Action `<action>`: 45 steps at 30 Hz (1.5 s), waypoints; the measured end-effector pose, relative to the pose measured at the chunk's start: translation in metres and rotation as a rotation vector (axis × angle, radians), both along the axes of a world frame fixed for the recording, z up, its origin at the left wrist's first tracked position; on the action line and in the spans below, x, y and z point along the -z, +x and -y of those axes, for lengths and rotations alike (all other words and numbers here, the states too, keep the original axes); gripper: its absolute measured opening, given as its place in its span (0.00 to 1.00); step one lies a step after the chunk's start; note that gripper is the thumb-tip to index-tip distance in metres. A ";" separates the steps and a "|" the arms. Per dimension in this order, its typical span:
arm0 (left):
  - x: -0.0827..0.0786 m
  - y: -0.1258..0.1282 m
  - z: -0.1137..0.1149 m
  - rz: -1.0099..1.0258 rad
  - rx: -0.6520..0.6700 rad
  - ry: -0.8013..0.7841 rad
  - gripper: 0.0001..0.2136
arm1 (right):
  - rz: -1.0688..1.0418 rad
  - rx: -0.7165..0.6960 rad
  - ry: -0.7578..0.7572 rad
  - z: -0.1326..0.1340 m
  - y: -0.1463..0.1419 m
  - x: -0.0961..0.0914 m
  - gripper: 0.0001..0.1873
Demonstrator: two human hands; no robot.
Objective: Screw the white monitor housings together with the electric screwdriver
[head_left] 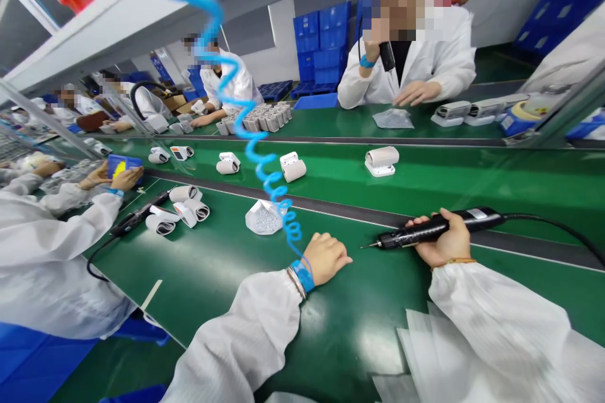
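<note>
the right hand (447,244) was clamped around the black electric screwdriver (425,231), which lay over the far edge of the bench (212,283), its thin bit (370,245) pointing toward the left hand (326,259). that one sat loosely curled, palm down, well apart from the tool; whether its fingers were closed could not be told. the screwdriver looked stiff, smooth and moderately heavy, its rear cord (548,218) likely to drag. its thick barrel seemed the place to grip, the slender bit the part to spare.
</note>
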State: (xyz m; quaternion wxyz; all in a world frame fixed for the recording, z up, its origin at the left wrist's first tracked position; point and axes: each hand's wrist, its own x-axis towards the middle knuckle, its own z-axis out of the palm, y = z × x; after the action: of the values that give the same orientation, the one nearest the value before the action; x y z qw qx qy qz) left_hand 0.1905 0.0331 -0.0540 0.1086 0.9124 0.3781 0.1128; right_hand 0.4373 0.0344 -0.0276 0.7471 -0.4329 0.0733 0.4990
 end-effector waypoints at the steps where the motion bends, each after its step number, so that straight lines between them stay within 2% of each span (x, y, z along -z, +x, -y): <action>1: 0.001 0.008 0.000 -0.027 0.012 -0.026 0.13 | -0.005 0.002 0.004 0.001 0.000 0.000 0.07; 5: -0.005 0.025 -0.004 -0.109 0.001 -0.073 0.14 | -0.016 0.006 0.016 0.002 -0.001 -0.001 0.07; 10: -0.007 0.032 -0.005 -0.114 -0.030 -0.053 0.14 | -0.004 -0.002 0.025 0.001 -0.001 0.001 0.07; 20: -0.004 0.036 -0.004 -0.124 0.032 -0.022 0.15 | -0.002 0.002 0.022 0.001 -0.001 0.004 0.08; 34: 0.002 0.038 -0.007 -0.086 -0.013 0.032 0.14 | -0.023 0.006 0.051 -0.001 0.005 0.007 0.09; 45: 0.003 0.038 -0.011 -0.084 0.024 0.127 0.13 | -0.024 0.016 0.038 0.001 -0.001 0.000 0.07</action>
State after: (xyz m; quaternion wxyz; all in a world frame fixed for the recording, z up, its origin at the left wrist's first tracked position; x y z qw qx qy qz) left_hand 0.2285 0.0445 -0.0567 0.0359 0.9259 0.3633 0.0968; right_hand 0.4367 0.0333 -0.0277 0.7581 -0.4121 0.0760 0.4996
